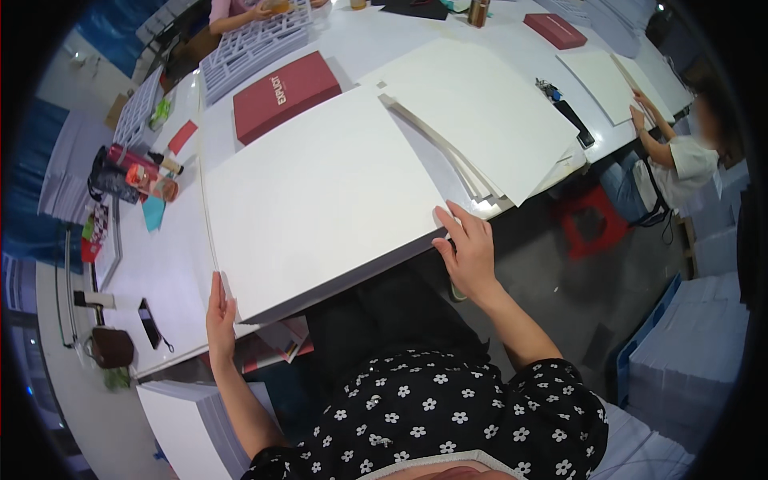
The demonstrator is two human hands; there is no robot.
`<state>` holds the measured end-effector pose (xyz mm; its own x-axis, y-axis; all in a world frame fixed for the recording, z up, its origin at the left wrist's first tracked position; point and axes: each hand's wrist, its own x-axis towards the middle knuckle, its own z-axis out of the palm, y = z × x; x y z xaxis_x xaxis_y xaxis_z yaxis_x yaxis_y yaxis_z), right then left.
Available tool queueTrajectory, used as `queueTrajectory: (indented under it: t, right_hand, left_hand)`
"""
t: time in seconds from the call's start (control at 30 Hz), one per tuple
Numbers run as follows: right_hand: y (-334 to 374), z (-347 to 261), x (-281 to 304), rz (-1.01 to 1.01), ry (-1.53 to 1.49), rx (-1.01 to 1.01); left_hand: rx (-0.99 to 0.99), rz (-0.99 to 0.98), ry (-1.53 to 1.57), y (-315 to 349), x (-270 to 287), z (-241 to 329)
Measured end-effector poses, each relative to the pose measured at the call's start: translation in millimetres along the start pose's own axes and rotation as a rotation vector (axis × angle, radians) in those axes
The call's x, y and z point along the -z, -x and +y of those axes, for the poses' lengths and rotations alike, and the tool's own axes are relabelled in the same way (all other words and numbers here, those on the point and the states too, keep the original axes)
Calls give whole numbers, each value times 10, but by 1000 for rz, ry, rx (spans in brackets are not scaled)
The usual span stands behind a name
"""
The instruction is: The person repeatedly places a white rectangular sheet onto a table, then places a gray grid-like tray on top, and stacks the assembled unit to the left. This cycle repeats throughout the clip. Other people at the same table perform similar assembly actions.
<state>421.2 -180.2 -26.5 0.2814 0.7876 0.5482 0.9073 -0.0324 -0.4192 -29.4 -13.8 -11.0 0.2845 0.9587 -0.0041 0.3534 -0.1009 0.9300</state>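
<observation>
A thick stack of large white sheets (320, 192) lies squarely in front of me, its grey side facing me. My left hand (221, 324) stands upright against the stack's near left corner, fingers straight and together, flat along the edge. At the near right corner, my right hand (468, 248) rests its fingertips against the stack's edge, with thumb and fingers apart. Neither hand is wrapped round anything. Long pale strips (436, 140) lie just right of the stack, partly over more loose white sheets (488, 104).
A dark red box (286, 94) sits beyond the stack, near white lattice trays (256, 48). Bottles (152, 180) and a phone (150, 322) are at the left. A seated co-worker (680, 160) handles sheets at the right, beside a red stool (592, 222). Paper piles (688, 344) stand at lower right.
</observation>
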Motion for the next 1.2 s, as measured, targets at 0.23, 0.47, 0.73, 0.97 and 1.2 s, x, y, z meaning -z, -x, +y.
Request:
queueTrajectory:
  t: [0.23, 0.47, 0.73, 0.97, 1.2]
  right_hand:
    - [-470, 225, -56, -124, -91, 28]
    - [-1339, 354, -564, -356, 29, 97]
    - [-2227, 545, -1231, -409, 85, 34]
    - [-2635, 700, -1609, -389, 85, -37]
    - [-2669, 542, -1544, -486, 139, -16]
  left_hand:
    - [19, -130, -355, -64, -19, 208]
    - [35, -138, -497, 19, 1, 303]
    - [-17, -139, -499, -26, -16, 286]
    - [-64, -136, -443, -59, -23, 204]
    - [-100, -119, -467, 14, 24, 219]
